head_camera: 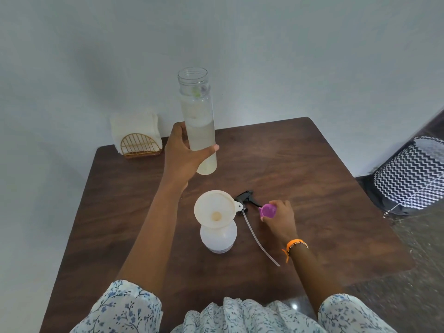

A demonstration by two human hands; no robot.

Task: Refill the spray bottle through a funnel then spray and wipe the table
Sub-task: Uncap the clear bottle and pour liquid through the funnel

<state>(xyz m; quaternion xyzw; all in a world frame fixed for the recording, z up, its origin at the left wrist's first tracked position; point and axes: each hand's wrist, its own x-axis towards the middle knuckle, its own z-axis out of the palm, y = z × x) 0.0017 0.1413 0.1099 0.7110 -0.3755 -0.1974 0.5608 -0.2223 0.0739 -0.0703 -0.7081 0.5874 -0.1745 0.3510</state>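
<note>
Left hand curls round the lower part of a tall, uncapped clear bottle of cloudy liquid, held upright beyond the white plastic funnel seated in the translucent spray bottle mid-tabletop; right hand pinches a purple cap beside it; pouring means tipping the mouth nearward

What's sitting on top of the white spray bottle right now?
A white plastic funnel sits in the neck of the white translucent spray bottle, upright and looking empty. Its bowl covers the bottle's mouth, so the opening and liquid level inside cannot be seen.
</note>
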